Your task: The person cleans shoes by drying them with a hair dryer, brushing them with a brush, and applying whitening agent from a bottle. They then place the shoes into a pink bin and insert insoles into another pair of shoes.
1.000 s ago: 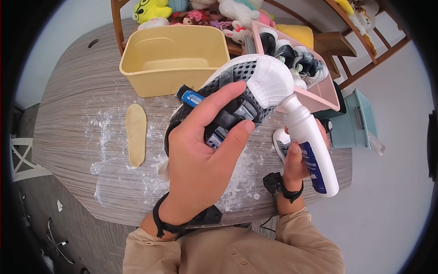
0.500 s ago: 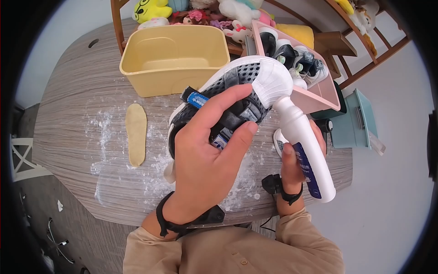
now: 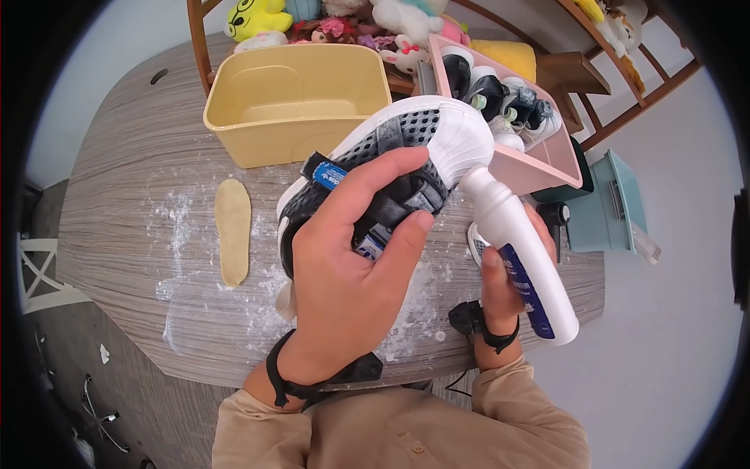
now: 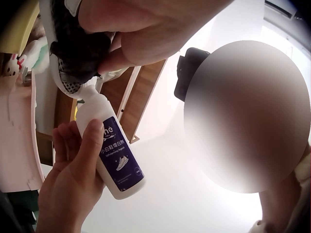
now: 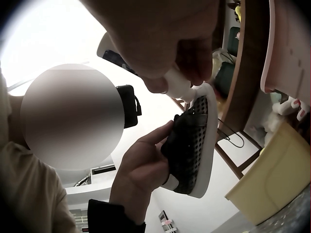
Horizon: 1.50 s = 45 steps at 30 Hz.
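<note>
My left hand [image 3: 351, 242] holds a black mesh sneaker [image 3: 391, 137] with a white toe cap and white sole, fingers and thumb over its straps. A blue label shows on one strap. In my right hand [image 3: 508, 289] is a white bottle of shoe whitener [image 4: 114, 145] with a dark blue label, tilted so its neck points up at the shoe. The bottle's tip is right at the edge of the toe cap in the head view. From the right wrist view, the sneaker's side [image 5: 197, 145] shows, gripped near the heel by the left hand [image 5: 141, 165].
A tan insole [image 3: 233, 230] lies on the wood-grain table [image 3: 117, 234], which has white smears. Behind stand a yellow bin [image 3: 301, 129] and a pink bin [image 3: 539, 168] holding several shoes. Another sneaker [image 3: 476, 242] sits partly behind the bottle. A teal box [image 3: 598, 211] is at right.
The bottle's tip has slid left and slightly down along the toe cap's edge. The sneaker has shifted a little left with my left hand still gripping it.
</note>
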Each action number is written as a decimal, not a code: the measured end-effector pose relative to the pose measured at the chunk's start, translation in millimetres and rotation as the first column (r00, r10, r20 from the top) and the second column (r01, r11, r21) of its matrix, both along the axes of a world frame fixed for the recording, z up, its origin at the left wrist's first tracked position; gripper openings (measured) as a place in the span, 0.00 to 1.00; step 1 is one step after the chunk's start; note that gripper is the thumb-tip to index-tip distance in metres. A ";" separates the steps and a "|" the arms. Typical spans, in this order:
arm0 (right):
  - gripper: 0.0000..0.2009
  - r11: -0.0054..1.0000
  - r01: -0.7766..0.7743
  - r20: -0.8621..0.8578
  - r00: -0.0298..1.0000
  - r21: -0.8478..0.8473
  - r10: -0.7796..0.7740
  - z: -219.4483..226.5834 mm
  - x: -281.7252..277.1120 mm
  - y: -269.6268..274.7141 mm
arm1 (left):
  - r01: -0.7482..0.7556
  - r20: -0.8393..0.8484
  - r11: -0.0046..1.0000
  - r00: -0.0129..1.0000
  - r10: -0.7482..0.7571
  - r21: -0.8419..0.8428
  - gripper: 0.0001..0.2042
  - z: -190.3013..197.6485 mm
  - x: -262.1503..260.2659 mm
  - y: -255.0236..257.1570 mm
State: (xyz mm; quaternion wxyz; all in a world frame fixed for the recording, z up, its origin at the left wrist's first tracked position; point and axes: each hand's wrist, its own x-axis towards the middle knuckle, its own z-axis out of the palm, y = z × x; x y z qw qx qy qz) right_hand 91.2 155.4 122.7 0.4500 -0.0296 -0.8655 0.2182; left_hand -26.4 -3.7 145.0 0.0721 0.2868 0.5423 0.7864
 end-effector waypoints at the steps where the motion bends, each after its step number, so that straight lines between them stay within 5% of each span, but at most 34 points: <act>1: 0.29 1.000 0.001 0.006 1.000 0.017 -0.001 1.3 -0.4 -0.7 | 0.002 0.003 1.000 1.000 -0.002 0.002 0.18 -0.1 0.0 0.0; 25: 0.27 0.987 -0.158 0.002 0.987 0.036 0.158 8.6 -6.8 7.2 | 0.014 -0.047 0.997 0.999 -0.018 -0.077 0.20 5.1 -2.5 -5.6; 30: 0.28 0.959 -0.266 0.032 0.962 -0.097 0.270 3.3 -0.6 23.2 | 0.045 -0.075 0.997 0.996 -0.049 -0.057 0.19 1.5 -6.0 -4.2; 39: 0.33 0.881 -0.213 -0.249 0.962 -0.422 0.113 -20.3 -2.7 27.3 | 0.054 0.088 0.997 0.994 -0.058 0.047 0.18 -0.9 -6.8 -1.3; 45: 0.30 0.987 -0.153 -0.065 0.986 0.052 0.156 -9.9 -1.0 22.2 | 0.070 0.071 0.996 0.995 -0.074 0.053 0.18 1.0 -4.3 -1.1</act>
